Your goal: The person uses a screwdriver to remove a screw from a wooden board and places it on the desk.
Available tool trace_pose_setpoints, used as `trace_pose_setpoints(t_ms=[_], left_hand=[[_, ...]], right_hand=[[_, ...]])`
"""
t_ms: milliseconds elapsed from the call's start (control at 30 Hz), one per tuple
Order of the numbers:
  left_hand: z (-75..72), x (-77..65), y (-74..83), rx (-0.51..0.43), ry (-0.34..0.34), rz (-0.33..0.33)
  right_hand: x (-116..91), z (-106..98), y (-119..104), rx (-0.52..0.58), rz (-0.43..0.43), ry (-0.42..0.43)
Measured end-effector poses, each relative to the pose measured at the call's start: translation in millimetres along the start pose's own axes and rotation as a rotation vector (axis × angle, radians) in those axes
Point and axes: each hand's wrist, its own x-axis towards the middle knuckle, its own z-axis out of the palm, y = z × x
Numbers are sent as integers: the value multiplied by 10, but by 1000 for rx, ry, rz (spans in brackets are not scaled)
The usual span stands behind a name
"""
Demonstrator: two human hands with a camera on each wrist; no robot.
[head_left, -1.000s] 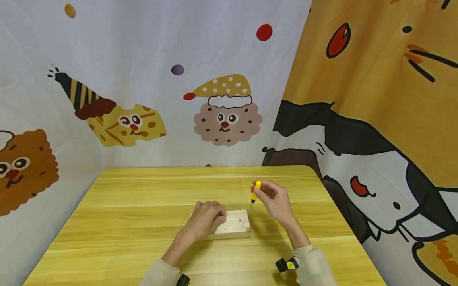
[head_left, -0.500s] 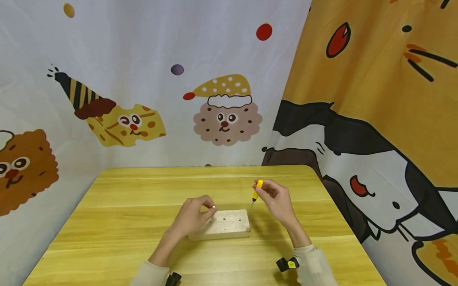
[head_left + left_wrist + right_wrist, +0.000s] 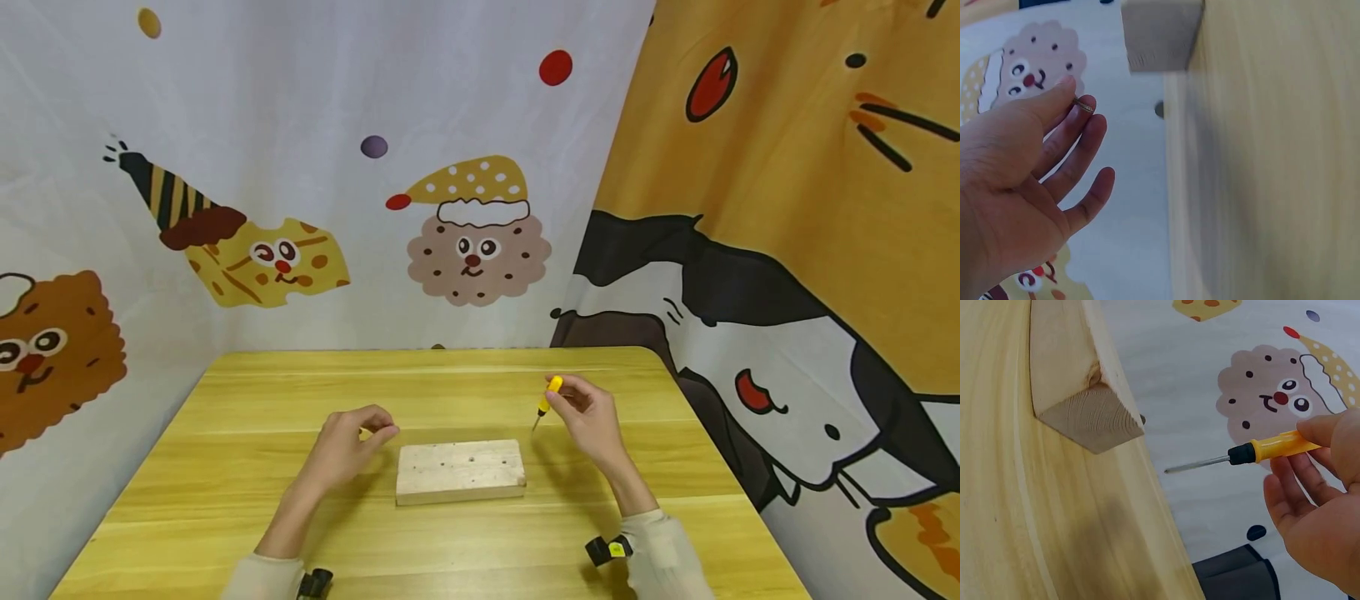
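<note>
A pale wooden block (image 3: 459,477) with several small dark holes in its top lies flat on the table. Left of it, my left hand (image 3: 347,446) is raised, and in the left wrist view its thumb and forefinger pinch a small threaded screw (image 3: 1084,106). The other fingers of that hand are loosely bent. My right hand (image 3: 592,417), beyond the block's right end, grips a yellow-handled screwdriver (image 3: 550,395) with a black collar, between thumb and fingers. Its thin metal shaft (image 3: 1197,465) slants down toward the block's side, its tip apart from the wood.
The wooden table (image 3: 300,392) reaches back to a white curtain (image 3: 300,100) printed with cartoon figures. An orange curtain (image 3: 780,150) with a large cartoon hangs along the right. Small black wrist devices sit at both sleeves.
My left hand has moved left, from over the block to beside it, uncovering the block's top with the screw in its pinch. My right hand with the screwdriver has shifted slightly right.
</note>
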Motion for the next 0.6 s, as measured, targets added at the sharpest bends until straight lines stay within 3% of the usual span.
trace_pose_setpoints(t_ms=[267, 600], left_hand=[[-123, -51, -254, 56, -87, -44], [-111, -33, -369, 90, -222, -123]], right_hand=[[21, -40, 128, -8, 119, 48], [26, -33, 352, -83, 246, 12]])
